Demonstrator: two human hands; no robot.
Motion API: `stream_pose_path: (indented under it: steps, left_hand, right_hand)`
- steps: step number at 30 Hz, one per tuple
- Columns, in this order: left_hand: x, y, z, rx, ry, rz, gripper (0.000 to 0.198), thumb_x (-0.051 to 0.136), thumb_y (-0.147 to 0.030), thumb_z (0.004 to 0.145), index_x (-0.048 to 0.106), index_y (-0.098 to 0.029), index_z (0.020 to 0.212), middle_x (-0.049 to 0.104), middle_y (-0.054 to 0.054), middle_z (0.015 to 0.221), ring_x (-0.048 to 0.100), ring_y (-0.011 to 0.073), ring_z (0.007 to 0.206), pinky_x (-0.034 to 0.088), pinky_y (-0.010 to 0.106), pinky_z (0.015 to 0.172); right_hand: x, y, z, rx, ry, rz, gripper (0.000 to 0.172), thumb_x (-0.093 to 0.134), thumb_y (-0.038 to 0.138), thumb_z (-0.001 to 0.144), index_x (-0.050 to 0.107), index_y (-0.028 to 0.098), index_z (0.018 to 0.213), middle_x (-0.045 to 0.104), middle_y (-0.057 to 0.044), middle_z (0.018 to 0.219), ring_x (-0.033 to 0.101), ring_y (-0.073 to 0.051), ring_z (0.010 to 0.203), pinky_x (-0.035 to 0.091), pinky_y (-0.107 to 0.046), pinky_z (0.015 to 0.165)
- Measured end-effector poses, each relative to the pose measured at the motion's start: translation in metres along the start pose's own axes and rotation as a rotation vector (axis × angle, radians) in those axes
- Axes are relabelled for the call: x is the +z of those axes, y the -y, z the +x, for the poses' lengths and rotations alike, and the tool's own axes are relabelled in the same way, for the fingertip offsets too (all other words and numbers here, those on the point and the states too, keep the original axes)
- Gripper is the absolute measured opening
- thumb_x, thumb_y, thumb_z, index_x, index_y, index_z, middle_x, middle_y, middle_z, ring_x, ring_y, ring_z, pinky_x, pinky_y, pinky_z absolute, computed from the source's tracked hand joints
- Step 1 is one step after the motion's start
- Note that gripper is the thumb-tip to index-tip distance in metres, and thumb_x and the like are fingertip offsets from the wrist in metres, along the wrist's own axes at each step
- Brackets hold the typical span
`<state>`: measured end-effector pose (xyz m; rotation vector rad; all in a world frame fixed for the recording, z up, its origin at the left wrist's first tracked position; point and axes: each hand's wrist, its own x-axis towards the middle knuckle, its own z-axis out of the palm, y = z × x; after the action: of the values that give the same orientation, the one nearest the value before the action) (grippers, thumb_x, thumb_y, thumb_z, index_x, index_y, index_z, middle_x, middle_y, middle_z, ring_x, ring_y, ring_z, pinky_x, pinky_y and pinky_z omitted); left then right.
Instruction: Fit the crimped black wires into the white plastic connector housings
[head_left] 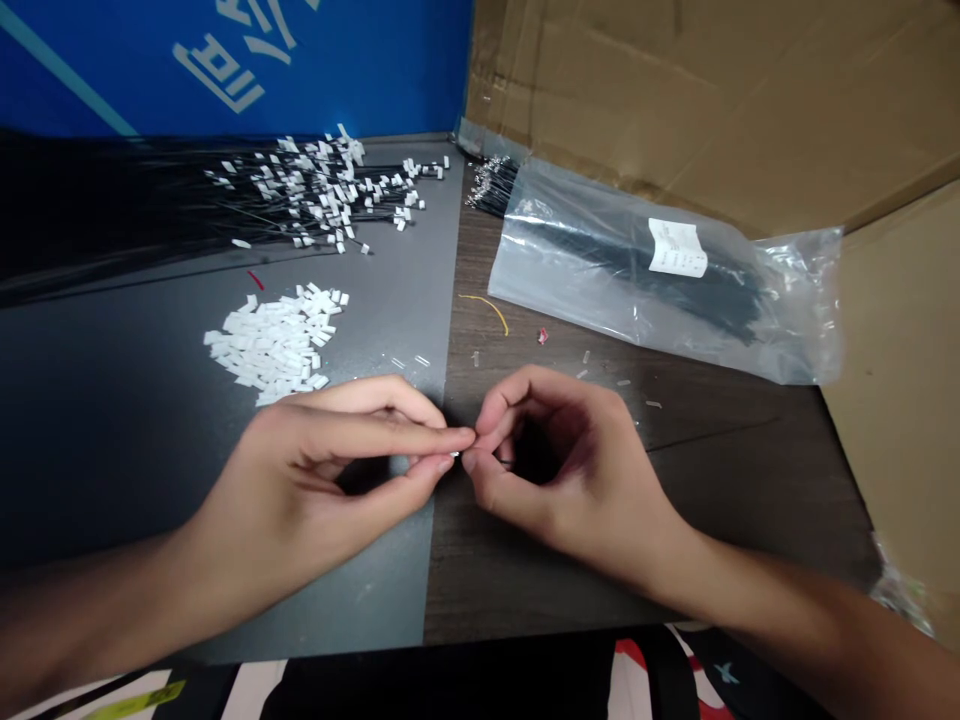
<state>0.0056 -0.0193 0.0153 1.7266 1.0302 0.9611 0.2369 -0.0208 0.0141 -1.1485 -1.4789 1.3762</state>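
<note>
My left hand [330, 470] and my right hand [559, 460] meet fingertip to fingertip just above the table's near middle. Both are pinched shut on a tiny part at the point where they touch; it is too small to name. A thin black wire runs from my right hand to the right across the wood. A heap of small white plastic connectors [274, 345] lies on the grey mat just beyond my left hand. Farther back, several black wires with white connectors on their ends [322, 190] are spread out.
A clear plastic bag of black wires [660, 275] with a white label lies at the right on the dark wooden table [600, 580]. A grey mat [112, 420] covers the left half. Cardboard walls [712, 90] and a blue panel [225, 60] close the back. Small scraps lie nearby.
</note>
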Motion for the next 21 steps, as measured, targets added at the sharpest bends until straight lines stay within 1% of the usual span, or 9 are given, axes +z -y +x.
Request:
stream_pose_path:
  steps: [5, 9, 13, 18, 21]
  left_hand:
    - [0.0014, 0.0008, -0.0026, 0.032, -0.018, 0.038, 0.040, 0.087, -0.011, 0.101, 0.104, -0.045, 0.110, 0.094, -0.005, 0.096, 0.084, 0.0137, 0.077, 0.061, 0.020, 0.068]
    - [0.0029, 0.0002, -0.0031, 0.032, -0.040, 0.046, 0.038, 0.087, -0.011, 0.101, 0.104, -0.044, 0.108, 0.094, -0.004, 0.097, 0.084, 0.0136, 0.077, 0.059, 0.021, 0.066]
    - [0.0031, 0.0014, -0.0034, 0.049, -0.041, 0.050, 0.036, 0.087, -0.010, 0.102, 0.104, -0.041, 0.108, 0.094, -0.004, 0.097, 0.084, 0.0134, 0.078, 0.061, 0.020, 0.069]
    - [0.0025, 0.0075, -0.0025, 0.102, -0.021, 0.078, 0.038, 0.083, -0.005, 0.102, 0.103, -0.036, 0.109, 0.093, -0.002, 0.098, 0.083, 0.0120, 0.076, 0.060, 0.018, 0.066]
    - [0.0011, 0.0099, -0.0025, 0.110, -0.019, 0.073, 0.040, 0.082, -0.003, 0.101, 0.103, -0.037, 0.109, 0.093, -0.004, 0.098, 0.084, 0.0099, 0.077, 0.061, 0.015, 0.069]
  right_hand:
    - [-0.0014, 0.0001, 0.0018, 0.011, 0.021, 0.038, 0.021, 0.088, 0.009, 0.082, 0.075, 0.024, 0.089, 0.079, 0.002, 0.077, 0.069, -0.014, 0.067, 0.061, -0.025, 0.064]
    - [-0.0019, -0.0010, 0.0020, 0.019, 0.027, 0.069, 0.024, 0.089, 0.005, 0.081, 0.075, 0.023, 0.089, 0.078, 0.003, 0.079, 0.069, -0.014, 0.070, 0.062, -0.025, 0.068]
    - [-0.0023, -0.0038, 0.0017, 0.015, 0.029, 0.139, 0.030, 0.094, 0.002, 0.080, 0.075, 0.023, 0.088, 0.078, 0.003, 0.082, 0.071, -0.014, 0.074, 0.061, -0.025, 0.072]
    - [-0.0031, -0.0053, 0.0024, 0.068, 0.046, 0.204, 0.036, 0.105, 0.005, 0.078, 0.075, 0.023, 0.086, 0.079, 0.002, 0.082, 0.073, -0.016, 0.077, 0.060, -0.027, 0.077]
    - [-0.0028, -0.0042, 0.0022, 0.096, 0.040, 0.211, 0.037, 0.108, 0.008, 0.078, 0.074, 0.023, 0.085, 0.079, 0.001, 0.082, 0.072, -0.017, 0.078, 0.059, -0.029, 0.077]
